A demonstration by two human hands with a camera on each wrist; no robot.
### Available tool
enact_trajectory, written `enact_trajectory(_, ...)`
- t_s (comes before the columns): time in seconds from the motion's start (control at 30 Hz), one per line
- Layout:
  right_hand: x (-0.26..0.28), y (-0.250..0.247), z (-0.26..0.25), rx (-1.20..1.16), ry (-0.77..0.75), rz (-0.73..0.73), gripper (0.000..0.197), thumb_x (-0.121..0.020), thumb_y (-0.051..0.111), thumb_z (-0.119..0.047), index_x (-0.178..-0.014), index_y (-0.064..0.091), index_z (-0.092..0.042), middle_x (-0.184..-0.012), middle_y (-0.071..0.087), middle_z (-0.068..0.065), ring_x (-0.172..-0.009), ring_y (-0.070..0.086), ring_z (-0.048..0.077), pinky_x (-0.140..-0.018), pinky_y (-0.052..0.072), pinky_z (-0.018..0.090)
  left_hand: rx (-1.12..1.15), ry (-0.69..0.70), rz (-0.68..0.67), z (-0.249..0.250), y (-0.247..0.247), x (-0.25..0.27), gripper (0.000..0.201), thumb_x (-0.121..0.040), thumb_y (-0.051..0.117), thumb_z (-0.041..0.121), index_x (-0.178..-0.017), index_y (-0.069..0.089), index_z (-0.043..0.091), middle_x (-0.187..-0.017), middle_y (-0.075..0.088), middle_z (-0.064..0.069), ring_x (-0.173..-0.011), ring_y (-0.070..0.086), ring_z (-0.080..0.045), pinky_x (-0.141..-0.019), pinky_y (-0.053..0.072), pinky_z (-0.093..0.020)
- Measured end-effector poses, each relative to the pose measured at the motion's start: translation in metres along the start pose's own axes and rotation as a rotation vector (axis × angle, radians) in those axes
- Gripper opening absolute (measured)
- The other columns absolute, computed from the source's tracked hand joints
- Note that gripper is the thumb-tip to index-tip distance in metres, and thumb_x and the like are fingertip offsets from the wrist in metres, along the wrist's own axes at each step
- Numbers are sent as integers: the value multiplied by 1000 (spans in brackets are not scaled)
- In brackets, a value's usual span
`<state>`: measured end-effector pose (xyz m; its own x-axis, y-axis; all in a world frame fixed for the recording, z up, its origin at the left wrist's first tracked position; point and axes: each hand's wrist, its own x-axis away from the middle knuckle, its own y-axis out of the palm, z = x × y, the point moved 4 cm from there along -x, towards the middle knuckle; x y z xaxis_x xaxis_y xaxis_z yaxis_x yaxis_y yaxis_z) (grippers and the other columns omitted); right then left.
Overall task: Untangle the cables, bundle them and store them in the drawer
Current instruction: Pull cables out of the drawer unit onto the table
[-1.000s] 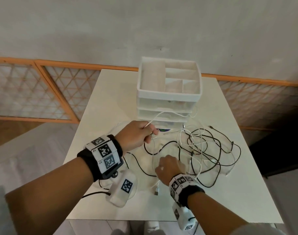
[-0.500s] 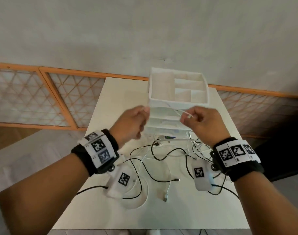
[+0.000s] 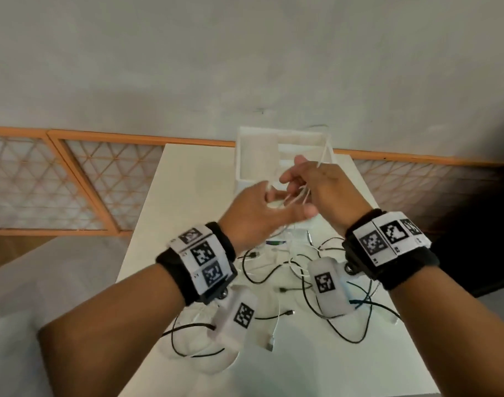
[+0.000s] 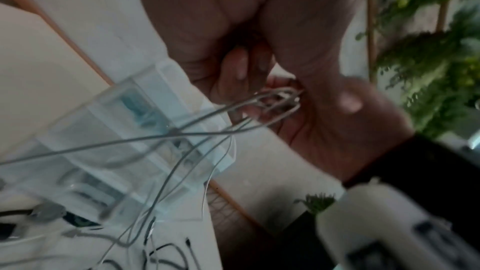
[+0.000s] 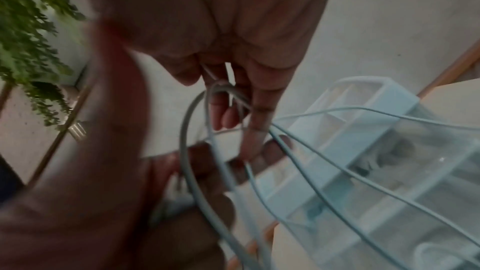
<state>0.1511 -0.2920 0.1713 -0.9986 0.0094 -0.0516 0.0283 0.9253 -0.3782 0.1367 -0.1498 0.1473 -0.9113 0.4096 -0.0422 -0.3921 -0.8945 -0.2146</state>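
I hold a white cable [image 3: 298, 196] in several loops in the air in front of the white drawer unit [image 3: 246, 159]. My left hand [image 3: 269, 196] pinches the loops from the left. My right hand [image 3: 293, 179] meets it from the right, with strands hooked over its curled fingers [image 5: 257, 114]. In the left wrist view the loop ends [image 4: 275, 98] bunch where the two hands meet. Strands of the cable hang down towards the tangle of black and white cables [image 3: 299, 270] on the table, below my wrists. The unit's clear drawers [image 5: 389, 171] look closed.
The white table [image 3: 187, 181] is narrow, with floor on both sides. A loose white plug [image 3: 270, 343] and black plugs [image 3: 286, 313] lie near its front. An orange lattice rail [image 3: 73, 179] runs behind. Green plants [image 4: 428, 59] stand off to the side.
My hands have risen and come together in front of the drawer unit. The white cable that stretched between them half a second ago is now gathered into loops.
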Motion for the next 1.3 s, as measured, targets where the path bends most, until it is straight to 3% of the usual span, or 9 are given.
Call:
enact_trajectory(0.1, -2, -23, -7, -7, -37, 41, 48, -103, 43, -37, -83, 72, -5, -91, 68, 22, -84, 65, 27, -71, 58, 45, -212, -69, 0, -25, 14, -10, 43, -85, 72, 35, -60, 40, 19, -53, 61, 15, -51, 58, -8, -51, 41, -24)
enact_trajectory(0.2, -9, -78, -5, 289, -130, 291, 48, -104, 39, -39, -74, 71, -20, -98, 69, 10, -93, 64, 24, -84, 49, 41, -624, -226, -84, -66, 6, -9, 42, -93, 56, 38, -62, 41, 15, -51, 52, 6, -50, 45, -8, -51, 34, -21)
enact_trajectory(0.33, -15, -119, 10, 593, -80, 455, 49, -106, 29, -46, -97, 67, -16, -87, 63, 8, -93, 60, 33, -74, 36, 33, -859, -397, -193, -116, -20, 8, 40, -91, 57, 31, -56, 40, 20, -70, 61, 4, -59, 47, -12, -54, 32, -22)
enact_trajectory(0.43, -23, -113, 42, 583, 61, 390, 59, -100, 26, -61, -103, 67, -19, -97, 66, 11, -93, 60, 33, -79, 45, 38, -936, -405, -151, -114, -36, 7, 58, -89, 55, 57, -54, 32, 18, -53, 42, 5, -47, 35, -12, -50, 28, -25)
enact_trajectory(0.57, -29, -121, 93, 520, 280, 369, 57, -97, 42, -59, -98, 70, -9, -87, 70, 13, -73, 64, 31, -74, 53, 39, -626, -411, 211, -80, -70, 2, 66, -77, 52, 76, -53, 50, 14, -45, 42, 7, -42, 28, -14, -49, 24, -29)
enact_trajectory(0.7, -26, -108, 105, 279, 227, 287, 25, -99, 55, -30, -95, 69, -10, -66, 69, 4, -46, 56, 19, -49, 46, 29, 61, -344, 446, -35, -86, -8, 48, -97, 43, 55, -92, 61, 11, -86, 78, -1, -35, 24, -12, -40, 19, -20)
enact_trajectory(0.9, -10, -35, 3, 162, -391, -61, 17, -101, 53, -14, -99, 69, -8, -86, 74, 4, -69, 70, 13, -62, 52, 16, 208, -116, 241, 16, 1, -44, 38, -105, 32, 40, -83, 53, 17, -97, 67, -9, -40, 33, -14, -40, 32, -22)
enact_trajectory(1.17, -36, -117, -37, -37, -563, 476, 23, -102, 43, -31, -114, 58, -18, -111, 66, 0, -94, 65, 20, -83, 52, 38, -243, -457, -66, -69, 29, -24, 50, -104, 25, 42, -134, 46, 7, -92, 73, -9, -32, 36, -7, -44, 36, -24)
enact_trajectory(1.3, -45, -132, -7, 275, -455, 521, 31, -100, 48, -41, -123, 58, -23, -126, 55, -4, -105, 61, 16, -89, 45, 12, -351, -547, -103, -102, 7, -8, 46, -106, 26, 35, -135, 40, 3, -98, 76, -7, -34, 36, -13, -42, 36, -24)
